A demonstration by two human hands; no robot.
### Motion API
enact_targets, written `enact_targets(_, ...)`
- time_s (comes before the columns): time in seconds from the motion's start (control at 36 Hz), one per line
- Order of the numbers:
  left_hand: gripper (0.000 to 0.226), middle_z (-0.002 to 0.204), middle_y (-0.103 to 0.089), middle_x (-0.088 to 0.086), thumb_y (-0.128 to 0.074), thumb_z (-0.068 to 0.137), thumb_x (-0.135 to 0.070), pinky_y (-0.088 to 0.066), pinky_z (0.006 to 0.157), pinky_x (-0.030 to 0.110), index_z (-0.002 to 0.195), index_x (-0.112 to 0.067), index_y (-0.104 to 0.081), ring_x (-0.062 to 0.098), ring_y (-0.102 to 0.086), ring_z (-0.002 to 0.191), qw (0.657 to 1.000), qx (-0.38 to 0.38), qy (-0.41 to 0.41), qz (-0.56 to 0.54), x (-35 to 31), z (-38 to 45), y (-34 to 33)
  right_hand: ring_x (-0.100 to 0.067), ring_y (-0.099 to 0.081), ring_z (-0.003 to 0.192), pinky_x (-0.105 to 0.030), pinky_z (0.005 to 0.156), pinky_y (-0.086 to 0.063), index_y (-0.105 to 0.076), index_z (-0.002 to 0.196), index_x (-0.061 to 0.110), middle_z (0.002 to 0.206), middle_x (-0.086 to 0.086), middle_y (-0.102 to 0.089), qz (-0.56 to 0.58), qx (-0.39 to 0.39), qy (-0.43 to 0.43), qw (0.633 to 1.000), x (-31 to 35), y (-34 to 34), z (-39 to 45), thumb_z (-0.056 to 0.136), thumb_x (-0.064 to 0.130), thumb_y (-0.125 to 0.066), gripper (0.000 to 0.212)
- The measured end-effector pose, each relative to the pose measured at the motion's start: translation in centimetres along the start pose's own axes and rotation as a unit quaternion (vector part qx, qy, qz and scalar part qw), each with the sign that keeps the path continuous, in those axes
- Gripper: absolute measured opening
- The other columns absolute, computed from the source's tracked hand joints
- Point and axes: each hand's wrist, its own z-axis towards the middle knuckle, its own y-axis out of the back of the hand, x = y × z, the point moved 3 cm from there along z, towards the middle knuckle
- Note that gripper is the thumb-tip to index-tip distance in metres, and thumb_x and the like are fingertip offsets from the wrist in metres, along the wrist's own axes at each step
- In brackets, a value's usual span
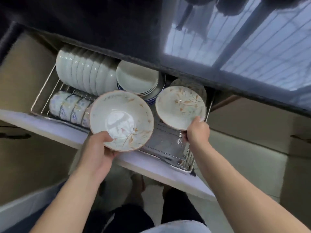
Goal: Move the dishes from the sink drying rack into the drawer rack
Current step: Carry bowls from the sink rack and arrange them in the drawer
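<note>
The drawer rack is pulled out below the dark countertop. My left hand grips the near rim of a large floral bowl, held tilted above the drawer's front middle. My right hand pinches the near edge of a smaller floral plate, held over the right part of the rack. Behind that plate another patterned dish stands partly hidden. The sink drying rack is out of view.
A row of white bowls stands on edge at the back left, small blue-patterned bowls in front of them. Stacked white plates lie at the back middle. The rack's front right section shows bare wire. The countertop edge overhangs the drawer.
</note>
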Motion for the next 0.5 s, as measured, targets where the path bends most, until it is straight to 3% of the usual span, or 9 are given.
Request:
enact_targets(0.08,0.055,0.119,-0.073,0.016,-0.042,0.076,0.009,-0.052,0.101,0.048,0.125,-0.004,-0.064,0.034,-0.069,0.112,0.999,0.011,0.01,0.036,0.1,3.0,-0.6,-0.027,-0.056,0.053,-0.032,0.046,-0.046,-0.051,0.078,0.01,0.076,-0.018,-0.062,0.014,-0.036,0.022,0.999,0.2,-1.1,1.6,0.107,0.035,-0.034,0.042)
enact_targets(0.17,0.057,0.114,-0.075,0.013,-0.044,0.074,0.01,-0.06,0.09,0.047,0.125,-0.005,-0.065,0.032,-0.072,0.105,0.996,0.024,0.007,0.081,0.0,4.8,-0.4,-0.026,-0.058,0.07,-0.043,0.068,-0.055,-0.049,0.075,0.018,0.084,-0.015,-0.061,0.027,-0.029,0.026,0.999,0.5,-2.6,3.5,0.105,0.028,-0.037,0.034)
enact_targets(0.28,0.06,0.115,-0.075,0.01,-0.042,0.076,0.012,-0.06,0.088,0.048,0.127,-0.01,-0.064,0.029,-0.073,0.104,0.993,0.051,-0.004,0.111,-0.6,6.3,-0.1,-0.019,-0.053,0.042,-0.021,0.039,-0.041,-0.057,0.089,0.014,0.072,-0.01,-0.062,0.138,-0.074,-0.069,0.985,0.8,-4.3,5.2,0.105,0.017,-0.04,0.024)
enact_targets(0.36,0.061,0.112,-0.076,0.009,-0.039,0.077,0.015,-0.06,0.088,0.049,0.123,-0.015,-0.066,0.029,-0.073,0.103,0.991,0.066,0.0,0.113,-0.7,6.9,0.1,-0.015,-0.052,0.036,-0.021,0.039,-0.041,-0.051,0.084,0.017,0.074,-0.008,-0.062,0.169,-0.086,-0.062,0.98,1.0,-5.3,5.7,0.106,0.016,-0.039,0.026)
enact_targets(0.44,0.063,0.115,-0.075,0.01,-0.039,0.077,0.015,-0.058,0.091,0.053,0.127,-0.014,-0.063,0.032,-0.071,0.106,0.991,0.077,0.01,0.11,-0.6,7.3,0.3,-0.021,-0.059,0.061,-0.028,0.052,-0.051,-0.051,0.08,0.019,0.09,-0.007,-0.061,0.2,-0.092,-0.057,0.974,1.3,-6.1,6.2,0.103,0.009,-0.042,0.026)
enact_targets(0.5,0.064,0.117,-0.074,0.011,-0.038,0.077,0.016,-0.056,0.094,0.055,0.129,-0.012,-0.062,0.033,-0.07,0.108,0.991,0.082,0.013,0.106,-0.6,7.5,0.2,-0.025,-0.061,0.081,-0.039,0.071,-0.059,-0.057,0.09,0.017,0.097,-0.006,-0.059,0.182,-0.091,-0.035,0.978,1.6,-6.5,6.2,0.101,0.007,-0.044,0.02)
